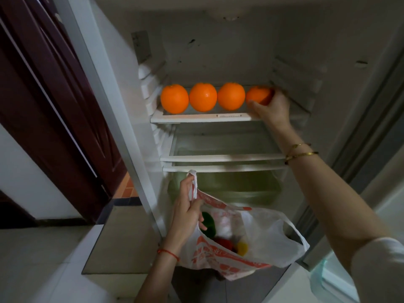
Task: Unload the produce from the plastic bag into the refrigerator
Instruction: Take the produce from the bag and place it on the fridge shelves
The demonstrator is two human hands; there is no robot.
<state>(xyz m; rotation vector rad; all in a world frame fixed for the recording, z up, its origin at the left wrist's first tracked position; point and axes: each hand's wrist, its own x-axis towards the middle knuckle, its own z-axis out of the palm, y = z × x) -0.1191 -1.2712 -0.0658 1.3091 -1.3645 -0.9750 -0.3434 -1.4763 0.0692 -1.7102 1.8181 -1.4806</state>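
Three oranges (203, 97) stand in a row on the refrigerator's top shelf (196, 117). My right hand (272, 108) grips a fourth orange (258, 95) at the right end of that row, touching or just above the shelf. My left hand (188, 206) holds one handle of a white and orange plastic bag (258, 243) below, in front of the lower shelves. The bag hangs open; inside I see a green pepper (208, 223), a red one (223, 242) and a yellow one (242, 248).
Two bare glass shelves (218, 157) lie under the top one, above a clear crisper drawer (225, 189). The fridge door (371, 149) stands open at the right. A dark red wooden door (54, 106) and tiled floor are at the left.
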